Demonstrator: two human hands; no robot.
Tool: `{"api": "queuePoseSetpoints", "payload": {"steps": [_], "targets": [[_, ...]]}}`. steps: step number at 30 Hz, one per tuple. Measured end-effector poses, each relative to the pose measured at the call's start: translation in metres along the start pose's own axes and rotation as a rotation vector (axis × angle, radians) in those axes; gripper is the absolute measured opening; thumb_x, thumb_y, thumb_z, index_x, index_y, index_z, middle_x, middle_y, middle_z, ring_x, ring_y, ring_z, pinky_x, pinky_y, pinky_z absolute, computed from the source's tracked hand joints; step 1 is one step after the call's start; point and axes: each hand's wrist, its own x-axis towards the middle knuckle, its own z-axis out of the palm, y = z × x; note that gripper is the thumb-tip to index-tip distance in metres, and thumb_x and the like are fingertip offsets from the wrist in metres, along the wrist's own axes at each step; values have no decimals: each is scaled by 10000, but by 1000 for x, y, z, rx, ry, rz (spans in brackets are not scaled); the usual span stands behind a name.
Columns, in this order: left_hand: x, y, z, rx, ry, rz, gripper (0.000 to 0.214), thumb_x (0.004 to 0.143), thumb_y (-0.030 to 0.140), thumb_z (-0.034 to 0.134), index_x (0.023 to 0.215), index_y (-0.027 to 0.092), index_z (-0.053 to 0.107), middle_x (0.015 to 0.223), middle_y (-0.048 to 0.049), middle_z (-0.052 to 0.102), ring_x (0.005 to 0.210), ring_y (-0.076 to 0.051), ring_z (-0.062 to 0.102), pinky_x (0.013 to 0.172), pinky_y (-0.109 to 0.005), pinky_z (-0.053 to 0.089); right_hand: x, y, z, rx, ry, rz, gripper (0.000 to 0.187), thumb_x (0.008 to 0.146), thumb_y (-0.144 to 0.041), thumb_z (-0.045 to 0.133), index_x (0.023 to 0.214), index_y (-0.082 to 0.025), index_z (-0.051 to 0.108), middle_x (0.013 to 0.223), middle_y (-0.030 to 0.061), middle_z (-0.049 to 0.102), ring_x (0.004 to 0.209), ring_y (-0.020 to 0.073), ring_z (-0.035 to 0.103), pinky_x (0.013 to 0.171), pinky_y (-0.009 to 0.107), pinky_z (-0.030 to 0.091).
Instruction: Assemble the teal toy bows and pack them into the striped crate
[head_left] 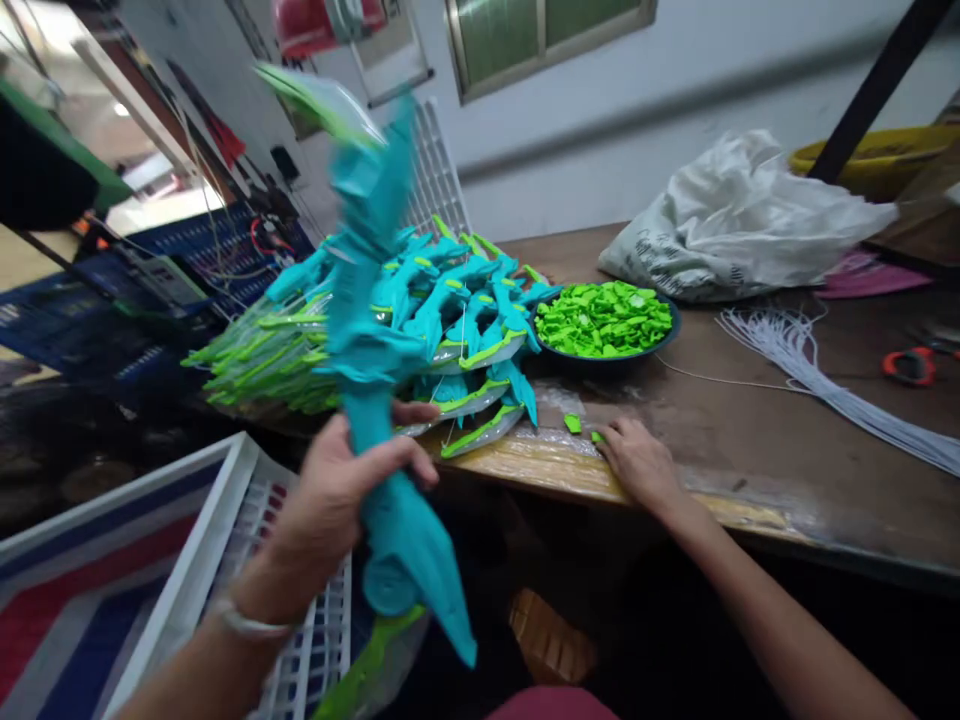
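My left hand (pixel 337 500) is wrapped round the middle of a turquoise plastic toy bow (pixel 371 370), held upright and slightly tilted in front of me. Light green, partly clear limbs stick out from its upper and lower ends, and its upper part is blurred. At the table's front edge, my right hand (pixel 636 460) has its fingertips closed on a small green plastic piece (pixel 597 437), mostly covered by the fingers. Another green piece (pixel 572 424) lies just left of it. Behind them stands a dark bowl (pixel 600 364) heaped with similar green pieces (pixel 607 318).
Stacked toy bows (pixel 450 300) cover the table's left part. To the right lie a white sack (pixel 742 225), a bundle of white strings (pixel 847 390) and orange-handled scissors (pixel 909 366). A white plastic crate (pixel 238 455) with striped cloth stands at lower left, below the wooden table (pixel 750 420).
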Motion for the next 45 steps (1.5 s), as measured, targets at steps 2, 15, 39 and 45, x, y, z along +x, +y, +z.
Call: {"api": "queuePoseSetpoints", "payload": {"steps": [2, 15, 39, 45], "targets": [[7, -12, 24, -27, -103, -13, 465, 711, 349, 906, 1000, 127, 617, 866, -50, 714, 519, -119, 627, 460, -198, 473, -3, 3, 6, 10, 19, 19, 183, 967, -170, 548, 898, -137, 714, 882, 124, 637, 822, 243, 568, 669, 310, 386], [12, -122, 83, -278, -400, -191, 327, 988, 472, 613, 1141, 196, 528, 846, -7, 689, 538, -120, 662, 514, -204, 509, -49, -59, -75, 680, 262, 285, 161, 959, -256, 668, 1110, -204, 683, 984, 28, 640, 799, 138, 596, 734, 264, 483], [8, -170, 84, -273, -114, -255, 321, 910, 478, 741, 1025, 182, 699, 856, -29, 707, 765, -143, 632, 724, -240, 523, -22, -139, -68, 1247, 307, 560, 72, 871, -205, 769, 901, -250, 721, 893, -19, 693, 806, 123, 664, 729, 240, 560], [12, -168, 96, -387, -143, -268, 324, 884, 464, 774, 1052, 195, 707, 852, -16, 696, 755, -137, 633, 715, -230, 538, -29, -138, -54, 968, 360, 522, 57, 919, -245, 706, 873, -225, 678, 1116, 45, 616, 1078, 191, 609, 905, 330, 519]]}}
